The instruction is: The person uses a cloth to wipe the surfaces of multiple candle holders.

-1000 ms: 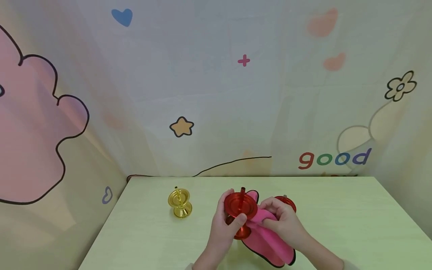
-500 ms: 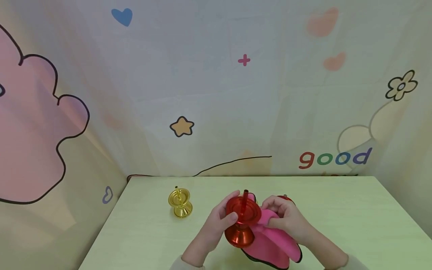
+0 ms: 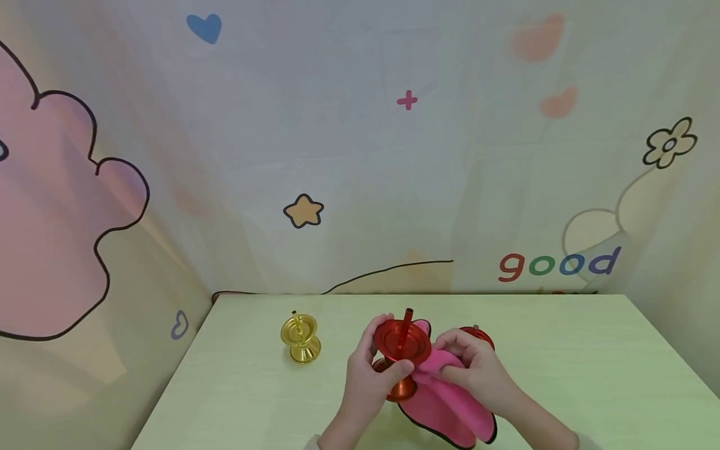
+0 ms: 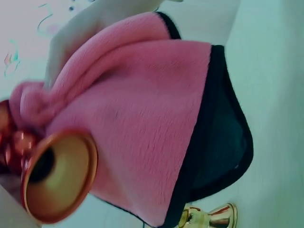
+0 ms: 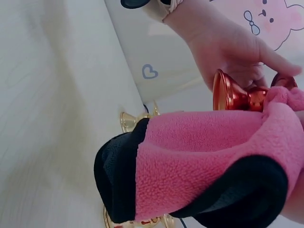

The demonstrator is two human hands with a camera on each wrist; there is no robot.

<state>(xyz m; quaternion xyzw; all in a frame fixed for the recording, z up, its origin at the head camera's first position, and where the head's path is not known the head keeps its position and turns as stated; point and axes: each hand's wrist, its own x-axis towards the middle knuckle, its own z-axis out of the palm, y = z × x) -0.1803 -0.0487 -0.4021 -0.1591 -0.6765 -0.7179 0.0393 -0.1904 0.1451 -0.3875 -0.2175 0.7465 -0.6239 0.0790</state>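
Observation:
In the head view my left hand [image 3: 362, 378] grips a shiny red candle holder [image 3: 402, 342], its thumb below the dish rim. The holder has a round dish, an upright tube in the middle and a flared foot. My right hand [image 3: 478, 372] pinches a pink plush cloth [image 3: 444, 406] with black edging, bunched against the holder's stem just under the dish. The cloth's lower part hangs in folds. From the left wrist view, the hollow underside of the holder's foot [image 4: 64, 175] shows beside the cloth [image 4: 137, 104].
A gold candle holder [image 3: 300, 337] stands upright on the pale table [image 3: 242, 387] to the left. Another red candle holder [image 3: 478, 335] stands behind my right hand, partly hidden. A printed curtain [image 3: 360, 156] hangs behind the table.
The red holder dipped toward me half a second ago, showing more of its foot, and is now raised again. My left thumb has shifted from the dish rim to below it. The cloth moved along.

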